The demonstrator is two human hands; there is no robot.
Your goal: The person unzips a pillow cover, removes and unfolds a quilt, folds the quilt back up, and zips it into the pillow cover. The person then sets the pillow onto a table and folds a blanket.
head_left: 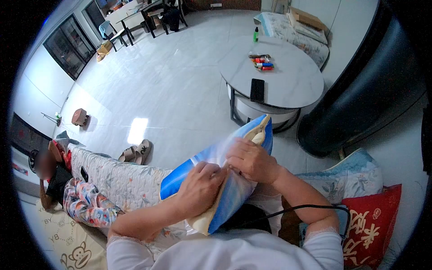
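Note:
A blue and white cushion (177, 180) with cream edging lies tilted over my lap, and a cream inner part shows along its open-looking edge. My left hand (201, 188) is closed on the cushion's edge near its middle. Right beside it, my right hand (249, 159) grips the same edge a little higher up. The fingertips of both hands nearly meet there; what exactly they pinch is too small to tell.
A round white table (288, 85) ahead holds a phone (257, 90), small colourful packets and a green bottle (256, 34). A dark column (342, 99) and a red cushion (373, 225) are at right. Another person (60, 184) reclines at left. Slippers (143, 152) lie on the floor.

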